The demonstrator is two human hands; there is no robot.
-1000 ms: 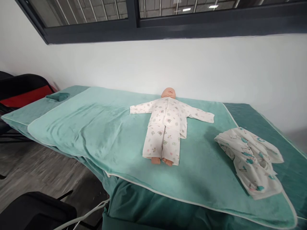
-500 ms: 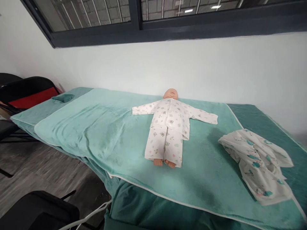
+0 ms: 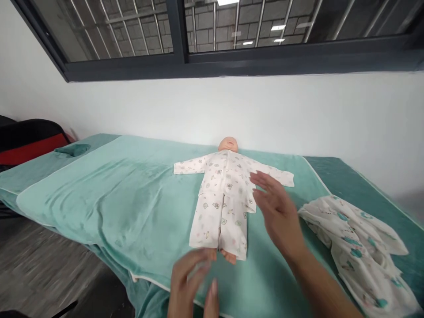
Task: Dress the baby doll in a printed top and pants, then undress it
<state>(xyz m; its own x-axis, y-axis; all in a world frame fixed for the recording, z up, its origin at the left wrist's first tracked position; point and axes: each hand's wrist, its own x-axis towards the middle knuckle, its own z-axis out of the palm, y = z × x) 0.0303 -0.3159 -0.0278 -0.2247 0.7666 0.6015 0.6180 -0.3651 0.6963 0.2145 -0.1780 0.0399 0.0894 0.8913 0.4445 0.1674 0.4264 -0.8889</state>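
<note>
Broadly, a teal towel (image 3: pixel 99 198) covers the table (image 3: pixel 344 174), with a baby doll (image 3: pixel 225 194) in printed pyjamas lying face up at its middle. Crumpled baby clothes (image 3: pixel 357 238) lie to the right. The right hand (image 3: pixel 278 212) is spread and empty beside the doll's hip. The left hand (image 3: pixel 190 282), fingers loosely apart, is near its feet.

The pyjama-clad plastic baby doll (image 3: pixel 223 198) lies on the teal plush blanket (image 3: pixel 115 198). The crumpled white printed garment (image 3: pixel 357 243) lies at its four o'clock.

A table (image 3: pixel 347 172) draped in dark green carries a lighter green towel (image 3: pixel 115 198). On the towel lie a dressed doll (image 3: pixel 225 194), face up, and crumpled clothes (image 3: pixel 357 238) near its side.
</note>
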